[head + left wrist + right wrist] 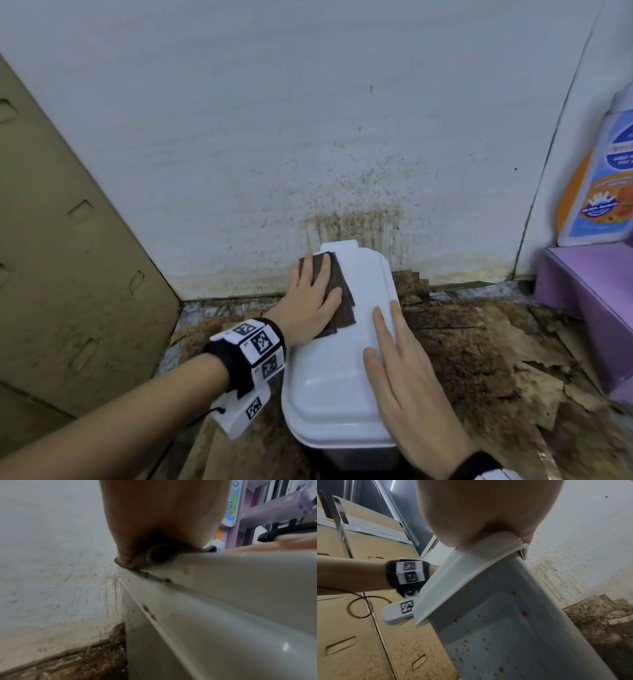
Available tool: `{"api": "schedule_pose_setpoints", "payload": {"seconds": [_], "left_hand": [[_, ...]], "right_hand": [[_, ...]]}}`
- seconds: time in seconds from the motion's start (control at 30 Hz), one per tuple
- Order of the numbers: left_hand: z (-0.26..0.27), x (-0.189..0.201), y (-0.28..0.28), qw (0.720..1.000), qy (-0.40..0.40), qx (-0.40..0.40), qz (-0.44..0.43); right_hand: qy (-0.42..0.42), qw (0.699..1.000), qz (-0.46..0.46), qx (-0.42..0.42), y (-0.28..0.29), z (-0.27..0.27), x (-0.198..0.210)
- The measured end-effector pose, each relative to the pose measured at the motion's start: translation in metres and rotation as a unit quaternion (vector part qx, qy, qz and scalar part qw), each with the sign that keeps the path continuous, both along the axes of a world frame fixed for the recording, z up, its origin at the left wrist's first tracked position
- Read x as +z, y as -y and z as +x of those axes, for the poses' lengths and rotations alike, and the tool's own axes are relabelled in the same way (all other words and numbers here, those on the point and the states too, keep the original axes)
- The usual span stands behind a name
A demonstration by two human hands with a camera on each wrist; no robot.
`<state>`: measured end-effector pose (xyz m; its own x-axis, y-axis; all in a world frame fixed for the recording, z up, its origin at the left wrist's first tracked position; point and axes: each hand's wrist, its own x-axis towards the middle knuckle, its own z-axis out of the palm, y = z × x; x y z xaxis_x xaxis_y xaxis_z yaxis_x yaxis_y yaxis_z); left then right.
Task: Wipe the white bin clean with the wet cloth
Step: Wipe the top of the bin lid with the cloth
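The white bin (334, 383) stands against a stained wall, its lid down. A folded dark brown cloth (339, 301) lies on the far left part of the lid. My left hand (313, 296) presses flat on the cloth with straight fingers. My right hand (400, 373) rests flat on the right side of the lid, fingers straight. In the left wrist view the cloth (154, 557) shows under my palm at the lid's edge, and the bin wall (223, 615) carries brown specks. The right wrist view shows the speckled bin wall (496, 628) below my palm.
A cardboard box (68, 274) leans at the left. A purple stool (589, 294) with a detergent bottle (603, 178) on it stands at the right. The floor (479, 359) around the bin holds torn, dirty cardboard. The wall (359, 212) behind is spattered brown.
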<state>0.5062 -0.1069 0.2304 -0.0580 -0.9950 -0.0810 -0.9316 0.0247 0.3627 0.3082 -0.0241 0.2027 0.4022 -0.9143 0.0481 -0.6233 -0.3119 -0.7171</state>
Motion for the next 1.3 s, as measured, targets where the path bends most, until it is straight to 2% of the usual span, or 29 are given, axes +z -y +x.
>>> {"api": "schedule_pose_setpoints", "payload": {"seconds": [0.17, 0.23, 0.47, 0.53, 0.63, 0.73, 0.83, 0.93, 1.1, 1.3], "left_hand": [[0.014, -0.001, 0.035, 0.997, 0.063, -0.026, 0.046], [0.015, 0.002, 0.034, 0.996, 0.056, -0.019, 0.068], [0.011, 0.003, -0.010, 0.997, -0.003, -0.033, 0.074], [0.010, -0.007, -0.030, 0.996, 0.009, -0.054, 0.072], [0.011, -0.021, -0.054, 0.994, 0.047, -0.091, 0.026], [0.013, -0.022, -0.059, 0.995, 0.025, -0.080, 0.054], [0.014, -0.019, -0.048, 0.990, 0.048, -0.130, 0.006], [0.010, -0.013, -0.027, 0.999, 0.006, -0.041, 0.021], [0.017, 0.006, 0.016, 0.995, 0.014, -0.041, 0.088], [0.021, 0.007, 0.039, 0.996, 0.013, -0.046, 0.072]], "right_hand": [[0.003, 1.000, 0.000, -0.005, 0.001, 0.001, -0.001], [0.005, 1.000, 0.000, -0.004, 0.000, 0.002, -0.001], [0.001, 1.000, -0.004, -0.009, -0.001, 0.003, 0.000], [-0.002, 1.000, -0.009, -0.010, -0.002, 0.003, 0.000], [0.007, 1.000, -0.015, -0.011, -0.003, 0.003, -0.003], [-0.001, 1.000, -0.025, -0.015, -0.003, 0.005, -0.007], [-0.004, 1.000, -0.021, -0.014, -0.002, 0.005, -0.006], [-0.010, 1.000, -0.004, -0.014, -0.001, 0.005, -0.002], [-0.030, 0.999, -0.001, -0.014, 0.001, 0.006, 0.003], [-0.028, 1.000, -0.008, -0.011, 0.001, 0.006, 0.002]]}}
